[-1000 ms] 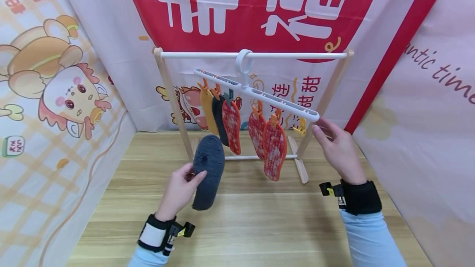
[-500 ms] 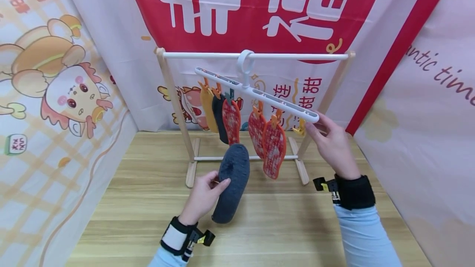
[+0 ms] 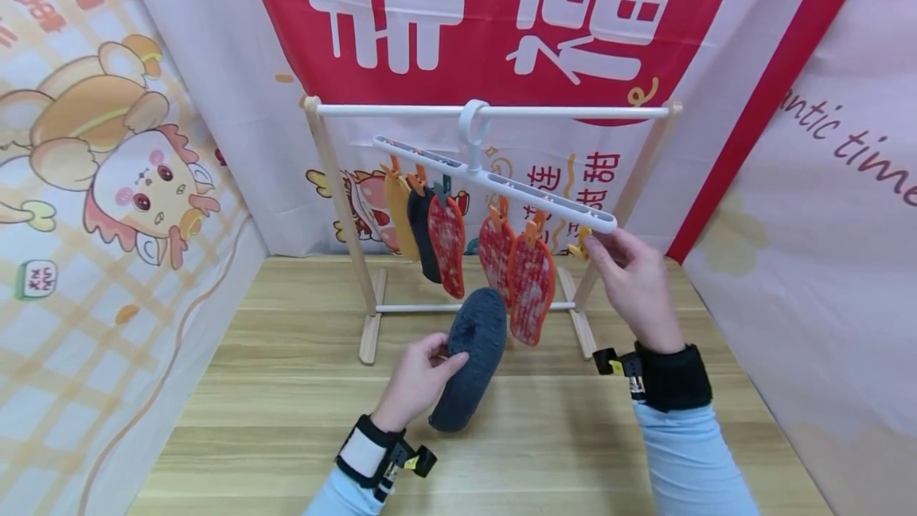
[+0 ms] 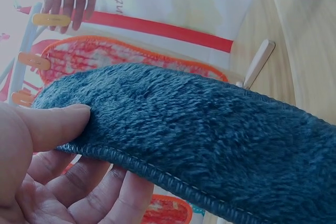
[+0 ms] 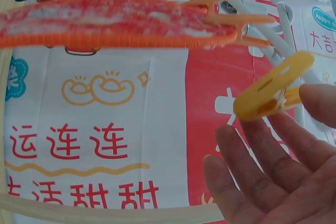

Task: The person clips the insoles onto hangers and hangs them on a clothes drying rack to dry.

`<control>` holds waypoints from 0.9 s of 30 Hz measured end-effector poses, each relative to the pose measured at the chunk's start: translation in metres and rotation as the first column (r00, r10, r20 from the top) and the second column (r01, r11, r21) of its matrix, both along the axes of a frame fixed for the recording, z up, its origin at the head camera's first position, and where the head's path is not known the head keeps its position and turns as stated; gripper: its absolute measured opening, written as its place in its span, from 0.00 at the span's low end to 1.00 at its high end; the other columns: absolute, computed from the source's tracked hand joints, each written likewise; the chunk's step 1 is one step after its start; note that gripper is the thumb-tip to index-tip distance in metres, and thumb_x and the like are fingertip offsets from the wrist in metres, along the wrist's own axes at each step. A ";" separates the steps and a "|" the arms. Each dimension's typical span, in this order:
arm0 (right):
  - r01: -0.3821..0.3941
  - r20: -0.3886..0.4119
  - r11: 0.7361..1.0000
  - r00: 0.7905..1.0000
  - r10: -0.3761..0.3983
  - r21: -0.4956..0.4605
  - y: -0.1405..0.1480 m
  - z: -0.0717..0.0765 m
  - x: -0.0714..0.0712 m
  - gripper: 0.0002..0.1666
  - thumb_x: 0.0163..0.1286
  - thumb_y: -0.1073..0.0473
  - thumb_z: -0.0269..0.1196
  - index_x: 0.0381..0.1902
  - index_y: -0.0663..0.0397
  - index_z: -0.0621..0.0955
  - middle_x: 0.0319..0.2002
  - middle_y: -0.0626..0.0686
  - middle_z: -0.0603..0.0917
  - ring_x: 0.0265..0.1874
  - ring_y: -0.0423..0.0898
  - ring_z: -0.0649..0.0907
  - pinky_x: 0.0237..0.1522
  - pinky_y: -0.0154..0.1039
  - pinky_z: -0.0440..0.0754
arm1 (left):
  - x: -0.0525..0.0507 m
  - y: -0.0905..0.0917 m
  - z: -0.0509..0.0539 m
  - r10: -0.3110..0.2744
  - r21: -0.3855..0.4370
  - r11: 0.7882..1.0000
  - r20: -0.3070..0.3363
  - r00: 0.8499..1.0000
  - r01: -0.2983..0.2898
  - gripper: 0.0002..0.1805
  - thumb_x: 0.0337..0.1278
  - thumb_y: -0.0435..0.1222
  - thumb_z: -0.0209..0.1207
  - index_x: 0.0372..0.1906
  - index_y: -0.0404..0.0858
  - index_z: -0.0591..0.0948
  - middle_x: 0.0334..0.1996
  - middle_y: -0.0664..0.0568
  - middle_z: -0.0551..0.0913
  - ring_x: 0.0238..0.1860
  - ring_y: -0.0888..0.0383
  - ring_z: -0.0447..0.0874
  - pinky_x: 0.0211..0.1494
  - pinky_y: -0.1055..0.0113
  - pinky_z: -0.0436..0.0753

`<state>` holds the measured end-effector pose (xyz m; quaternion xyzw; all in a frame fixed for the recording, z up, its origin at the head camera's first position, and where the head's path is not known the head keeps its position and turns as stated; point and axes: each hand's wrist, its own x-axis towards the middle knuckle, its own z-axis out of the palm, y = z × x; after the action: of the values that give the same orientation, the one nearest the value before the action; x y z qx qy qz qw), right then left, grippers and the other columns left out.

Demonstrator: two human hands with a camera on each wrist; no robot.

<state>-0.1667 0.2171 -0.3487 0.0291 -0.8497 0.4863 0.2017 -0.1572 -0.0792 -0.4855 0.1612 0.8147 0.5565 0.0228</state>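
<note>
My left hand [image 3: 419,381] pinches a dark blue fuzzy insole [image 3: 469,365] near one edge, thumb on the pile and fingers beneath. It is held tilted in front of the hanging insoles. At the right end of the white hanger [image 3: 533,191] is my right hand [image 3: 634,285], beside a yellow clip [image 5: 273,87]. In the right wrist view the thumb tip lies at the clip's handle, and the fingers [image 5: 270,161] extend fairly straight behind it. The clip's handles stand apart and nothing hangs from it. A red patterned insole [image 3: 532,293] hangs from the neighbouring orange clip [image 3: 533,228].
A wooden rack [image 3: 325,173] with a white top rod [image 3: 394,111] carries the hanger. More clipped insoles hang there: a yellow one [image 3: 401,217], a black one [image 3: 424,236] and two red ones. Wood-grain tabletop [image 3: 286,420] lies below; printed cloth walls stand around.
My left hand has moved right with the dark blue insole, towards the red insoles. The right hand has shifted slightly left and down, from the hanger's end to the yellow clip.
</note>
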 end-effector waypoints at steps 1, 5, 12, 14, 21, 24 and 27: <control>0.008 -0.004 1.000 1.000 -0.008 0.004 -0.001 0.000 0.000 0.27 0.74 0.45 0.58 0.63 0.55 0.78 0.53 0.55 0.84 0.48 0.48 0.83 0.52 0.41 0.82 | 0.000 0.001 0.000 -0.002 -0.003 1.000 0.007 1.000 0.002 0.06 0.65 0.39 0.64 0.41 0.42 0.84 0.34 0.55 0.83 0.34 0.58 0.80 0.37 0.64 0.81; 0.022 -0.022 1.000 1.000 -0.022 0.020 -0.003 0.001 0.002 0.26 0.75 0.48 0.58 0.63 0.56 0.78 0.54 0.55 0.84 0.47 0.48 0.83 0.51 0.38 0.82 | 0.000 0.003 0.003 -0.013 -0.009 1.000 0.026 1.000 0.013 0.07 0.66 0.40 0.63 0.42 0.42 0.84 0.35 0.55 0.84 0.35 0.57 0.81 0.39 0.62 0.81; -0.015 0.003 1.000 1.000 0.015 0.012 -0.009 0.003 0.010 0.23 0.77 0.57 0.56 0.67 0.56 0.75 0.58 0.57 0.81 0.53 0.50 0.82 0.54 0.44 0.80 | 0.000 0.011 0.008 -0.027 -0.015 1.000 0.016 1.000 0.027 0.07 0.66 0.40 0.63 0.43 0.42 0.84 0.35 0.56 0.84 0.35 0.58 0.81 0.39 0.62 0.82; -0.043 0.020 0.999 0.999 0.043 0.013 -0.010 0.004 0.013 0.24 0.77 0.60 0.56 0.68 0.57 0.73 0.60 0.58 0.79 0.56 0.53 0.81 0.56 0.49 0.79 | 0.000 0.015 0.009 -0.034 -0.014 0.999 0.011 0.999 0.034 0.07 0.66 0.40 0.63 0.43 0.42 0.84 0.35 0.56 0.84 0.35 0.59 0.81 0.38 0.63 0.82; -0.144 0.008 0.988 0.990 0.144 0.049 -0.015 0.004 0.018 0.29 0.73 0.57 0.63 0.68 0.59 0.72 0.62 0.61 0.77 0.60 0.59 0.77 0.60 0.59 0.74 | 0.001 0.028 0.014 -0.041 0.001 0.999 0.012 0.999 0.041 0.05 0.65 0.40 0.64 0.40 0.43 0.83 0.33 0.57 0.83 0.33 0.59 0.81 0.37 0.64 0.81; -0.143 -0.030 0.989 0.989 0.144 0.033 -0.020 0.003 0.017 0.32 0.70 0.50 0.65 0.68 0.56 0.73 0.60 0.59 0.79 0.57 0.56 0.79 0.58 0.57 0.76 | 0.000 0.034 0.016 -0.055 0.015 0.998 0.014 0.998 0.055 0.05 0.65 0.40 0.63 0.41 0.43 0.84 0.33 0.57 0.84 0.33 0.59 0.81 0.37 0.64 0.81; -0.120 -0.075 0.993 0.990 0.120 0.006 -0.023 0.002 0.016 0.32 0.68 0.49 0.67 0.65 0.56 0.75 0.55 0.58 0.83 0.53 0.53 0.82 0.57 0.55 0.78 | -0.002 0.041 0.017 -0.081 0.027 0.996 0.009 0.997 0.081 0.07 0.66 0.40 0.63 0.43 0.42 0.84 0.34 0.57 0.84 0.34 0.59 0.81 0.38 0.64 0.81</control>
<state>-0.1512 0.1942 -0.3465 0.0986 -0.8385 0.4956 0.2038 -0.1589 -0.0384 -0.4688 0.1916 0.8000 0.5667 0.0472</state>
